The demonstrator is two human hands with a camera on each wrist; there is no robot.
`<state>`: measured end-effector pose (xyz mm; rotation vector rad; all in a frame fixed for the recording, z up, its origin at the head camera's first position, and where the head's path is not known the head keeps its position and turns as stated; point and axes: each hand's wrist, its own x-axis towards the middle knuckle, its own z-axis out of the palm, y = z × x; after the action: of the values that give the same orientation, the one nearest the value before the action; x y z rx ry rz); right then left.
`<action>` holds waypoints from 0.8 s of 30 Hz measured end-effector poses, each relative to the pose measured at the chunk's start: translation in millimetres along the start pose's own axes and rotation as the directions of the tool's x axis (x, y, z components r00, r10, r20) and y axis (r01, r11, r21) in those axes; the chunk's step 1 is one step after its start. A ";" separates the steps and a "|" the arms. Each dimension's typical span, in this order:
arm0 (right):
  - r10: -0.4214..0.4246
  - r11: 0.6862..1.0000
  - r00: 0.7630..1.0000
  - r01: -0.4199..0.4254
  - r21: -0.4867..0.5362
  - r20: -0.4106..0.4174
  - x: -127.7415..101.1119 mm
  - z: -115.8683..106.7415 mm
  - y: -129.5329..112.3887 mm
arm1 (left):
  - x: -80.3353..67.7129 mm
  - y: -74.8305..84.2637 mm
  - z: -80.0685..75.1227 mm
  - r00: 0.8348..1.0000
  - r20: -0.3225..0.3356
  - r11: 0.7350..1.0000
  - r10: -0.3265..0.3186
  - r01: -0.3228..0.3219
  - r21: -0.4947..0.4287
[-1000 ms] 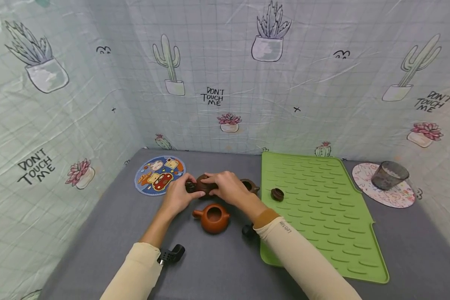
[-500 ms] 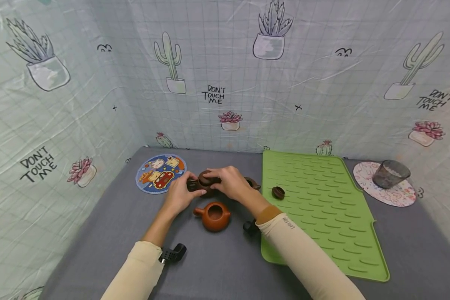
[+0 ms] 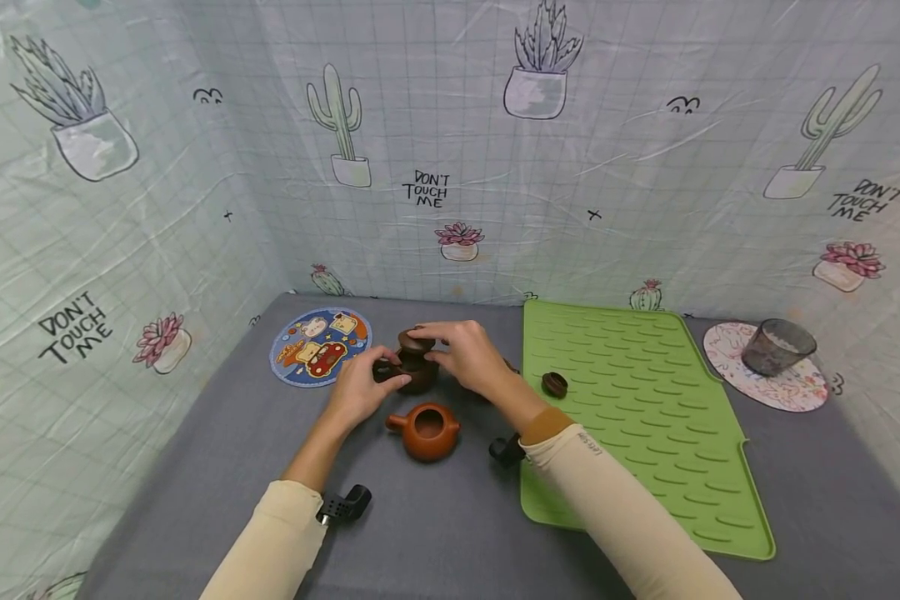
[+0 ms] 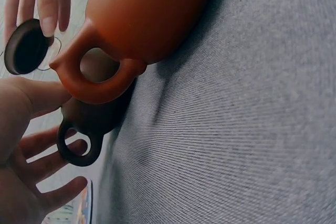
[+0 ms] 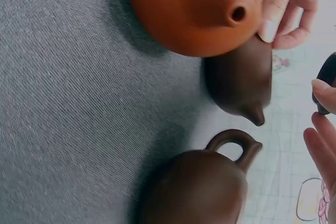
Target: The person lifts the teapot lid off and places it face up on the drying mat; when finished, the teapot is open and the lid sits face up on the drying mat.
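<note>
My left hand (image 3: 381, 377) holds a dark brown teapot (image 3: 420, 377) by its handle side on the grey table. In the left wrist view its fingers (image 4: 50, 163) lie under the looped handle (image 4: 79, 149). My right hand (image 3: 450, 350) pinches the pot's dark lid (image 3: 416, 340) a little above the opening; this lid (image 4: 25, 46) also shows edge-on in the left wrist view. An orange teapot (image 3: 427, 431) with no lid stands just in front. A second dark teapot (image 5: 199, 187) sits behind my right hand, mostly hidden in the head view.
A green ribbed mat (image 3: 645, 433) covers the right half, with another small dark lid (image 3: 554, 384) near its left edge. A round cartoon coaster (image 3: 320, 347) lies back left. A grey glass (image 3: 778, 346) stands on a floral coaster (image 3: 795, 392) far right. Cloth walls enclose the table.
The lid sat on the dark brown teapot under my right hand; it is now lifted clear above the pot. My left hand has stayed on the pot.
</note>
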<state>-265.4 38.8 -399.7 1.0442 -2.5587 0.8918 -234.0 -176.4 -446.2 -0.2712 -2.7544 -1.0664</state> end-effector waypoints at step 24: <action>0.151 0.974 0.967 -0.110 0.200 -0.204 -5.6 -32.4 2.5 | 4.5 2.3 -0.7 0.998 0.026 0.998 -0.057 0.056 0.030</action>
<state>-263.5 63.3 -377.7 0.7786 -2.4168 1.2301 -237.8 -174.8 -443.2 -0.2065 -2.8152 -1.0422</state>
